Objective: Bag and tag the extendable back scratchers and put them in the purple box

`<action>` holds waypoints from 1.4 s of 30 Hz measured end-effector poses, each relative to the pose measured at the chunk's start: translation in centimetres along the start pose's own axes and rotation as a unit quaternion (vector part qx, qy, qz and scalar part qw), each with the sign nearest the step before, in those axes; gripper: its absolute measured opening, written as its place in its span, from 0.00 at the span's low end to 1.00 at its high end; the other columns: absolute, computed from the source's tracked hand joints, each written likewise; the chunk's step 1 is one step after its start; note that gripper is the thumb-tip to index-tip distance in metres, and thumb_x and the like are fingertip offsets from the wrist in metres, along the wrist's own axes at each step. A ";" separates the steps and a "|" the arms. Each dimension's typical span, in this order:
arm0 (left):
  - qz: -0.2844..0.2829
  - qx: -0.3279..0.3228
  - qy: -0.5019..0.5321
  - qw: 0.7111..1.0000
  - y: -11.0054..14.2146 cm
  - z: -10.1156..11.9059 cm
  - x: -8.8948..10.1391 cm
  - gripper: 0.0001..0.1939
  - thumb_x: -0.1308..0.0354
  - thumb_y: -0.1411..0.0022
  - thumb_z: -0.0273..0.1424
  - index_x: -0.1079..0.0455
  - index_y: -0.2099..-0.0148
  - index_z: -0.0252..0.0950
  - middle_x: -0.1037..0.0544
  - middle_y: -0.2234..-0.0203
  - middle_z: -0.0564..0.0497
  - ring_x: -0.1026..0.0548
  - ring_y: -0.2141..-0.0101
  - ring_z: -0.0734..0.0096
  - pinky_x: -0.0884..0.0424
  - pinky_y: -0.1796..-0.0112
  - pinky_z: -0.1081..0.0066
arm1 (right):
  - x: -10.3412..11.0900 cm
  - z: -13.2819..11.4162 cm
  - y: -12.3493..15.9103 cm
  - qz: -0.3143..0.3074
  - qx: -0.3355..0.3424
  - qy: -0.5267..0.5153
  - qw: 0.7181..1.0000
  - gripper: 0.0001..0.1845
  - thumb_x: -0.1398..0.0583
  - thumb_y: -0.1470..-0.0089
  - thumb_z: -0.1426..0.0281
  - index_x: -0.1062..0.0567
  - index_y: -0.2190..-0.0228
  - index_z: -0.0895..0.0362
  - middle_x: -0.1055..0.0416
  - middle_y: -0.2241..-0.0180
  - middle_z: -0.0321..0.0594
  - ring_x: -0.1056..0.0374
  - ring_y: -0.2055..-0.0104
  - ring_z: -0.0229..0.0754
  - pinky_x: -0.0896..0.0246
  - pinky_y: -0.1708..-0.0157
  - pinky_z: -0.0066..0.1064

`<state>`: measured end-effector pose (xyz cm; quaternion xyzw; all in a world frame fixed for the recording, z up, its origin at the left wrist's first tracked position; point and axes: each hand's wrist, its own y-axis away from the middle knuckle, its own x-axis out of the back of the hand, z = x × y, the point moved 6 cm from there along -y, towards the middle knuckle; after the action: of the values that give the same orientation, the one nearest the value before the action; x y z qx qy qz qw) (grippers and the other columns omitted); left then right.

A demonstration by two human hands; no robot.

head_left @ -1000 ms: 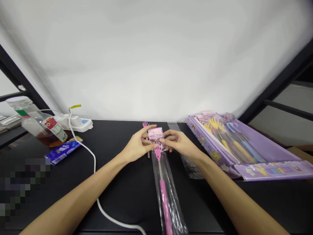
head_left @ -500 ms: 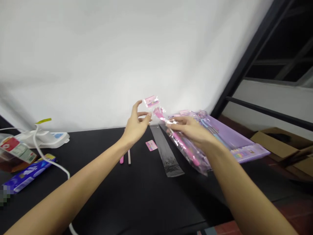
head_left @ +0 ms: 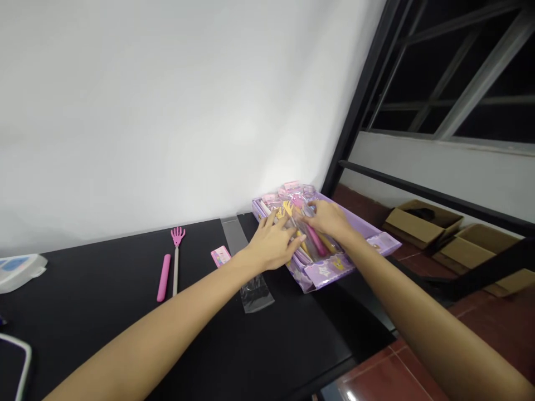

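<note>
My right hand (head_left: 329, 221) has its fingers bent round a bagged pink back scratcher (head_left: 317, 240), low in a purple display box (head_left: 378, 242). Fingers apart, my left hand (head_left: 273, 244) rests over the left side of that box, against the bagged back scratchers; it grips nothing that I can see. Yellow hand-shaped heads (head_left: 287, 208) show between the two hands. To the left on the black table lie a back scratcher's pink hand-shaped head on a metal rod (head_left: 176, 242) and a separate pink handle (head_left: 164, 277).
A clear plastic sleeve (head_left: 256, 295) lies partly under my left forearm, beside a small pink card (head_left: 220, 255). A white power strip (head_left: 20, 272) and a white cable (head_left: 25, 356) are at the left. Open cardboard boxes (head_left: 418, 225) stand beyond the table's right side.
My right hand has lowered the bagged pink back scratcher into the purple box. My left hand has come down to the box too. The view has turned right.
</note>
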<state>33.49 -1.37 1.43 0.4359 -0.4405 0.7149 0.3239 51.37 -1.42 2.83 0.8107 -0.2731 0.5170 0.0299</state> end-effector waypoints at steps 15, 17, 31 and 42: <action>0.061 0.165 -0.043 0.983 10.6 -10.3 12.3 0.17 0.54 0.30 0.36 0.25 0.54 0.36 0.24 0.59 0.41 0.25 0.60 0.57 0.31 0.55 0.60 | -0.2 -15.1 3.9 -0.031 0.224 -0.084 0.971 0.11 0.37 0.46 0.64 0.18 0.66 0.57 0.19 0.65 0.45 0.25 0.61 0.48 0.34 0.58 0.36; 0.053 0.224 -0.059 0.971 13.6 -12.4 12.9 0.15 0.54 0.30 0.36 0.26 0.58 0.36 0.26 0.65 0.44 0.26 0.65 0.61 0.32 0.61 0.63 | -2.2 -18.1 5.0 -0.075 0.234 -0.126 0.961 0.09 0.37 0.47 0.65 0.19 0.66 0.57 0.20 0.67 0.43 0.25 0.65 0.45 0.34 0.63 0.33; -0.034 0.306 -0.084 0.948 23.5 -12.7 10.5 0.10 0.47 0.39 0.25 0.34 0.55 0.40 0.27 0.63 0.49 0.25 0.69 0.62 0.33 0.69 0.66 | -14.8 -25.4 14.1 -0.203 0.302 -0.031 0.931 0.14 0.40 0.51 0.74 0.22 0.60 0.56 0.27 0.63 0.46 0.30 0.63 0.45 0.39 0.62 0.34; -0.042 0.261 -0.088 0.960 22.8 -11.8 9.1 0.16 0.56 0.28 0.26 0.33 0.43 0.35 0.30 0.55 0.42 0.25 0.59 0.60 0.27 0.56 0.61 | -12.6 -21.7 12.5 -0.392 0.090 -0.320 0.858 0.11 0.37 0.55 0.73 0.26 0.65 0.57 0.33 0.81 0.31 0.39 0.81 0.35 0.45 0.80 0.27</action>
<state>6.47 0.94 -1.00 0.5841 -0.2466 0.7500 0.1884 23.65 0.38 -0.82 0.9706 0.1204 0.1968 0.0682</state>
